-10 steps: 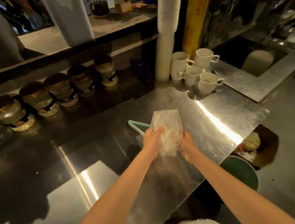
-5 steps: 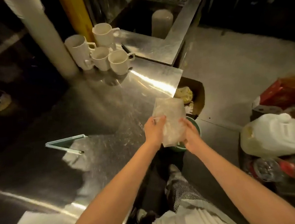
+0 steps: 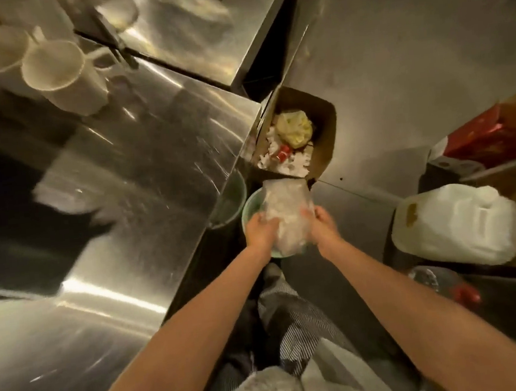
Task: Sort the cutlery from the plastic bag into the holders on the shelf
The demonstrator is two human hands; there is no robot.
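Mugs: white and blurred, far up and to the left of the left hand, standing together on the counter.
Steel counter: left of both hands, with its edge running just beside the left forearm.
Left hand: fingers curled onto the left side of the plastic bag, gripping it.
Plastic bag: clear and crinkled, held upright between the two hands, off the counter edge. Contents too blurred to tell.
Green bowl: directly beneath the hands and bag, its rim showing just past the left fingers.
Right hand: fingers wrapped round the right side of the bag, holding it opposite the left.
Cardboard box: open, just beyond the top of the bag and ahead of both hands, filled with crumpled paper and a yellowish wad.
White jug: on the floor, well apart to the right of the right hand.
Red carton: beyond the jug, far right and further ahead.
Red-capped bottle: blurred, right of the right forearm, nearer than the jug.
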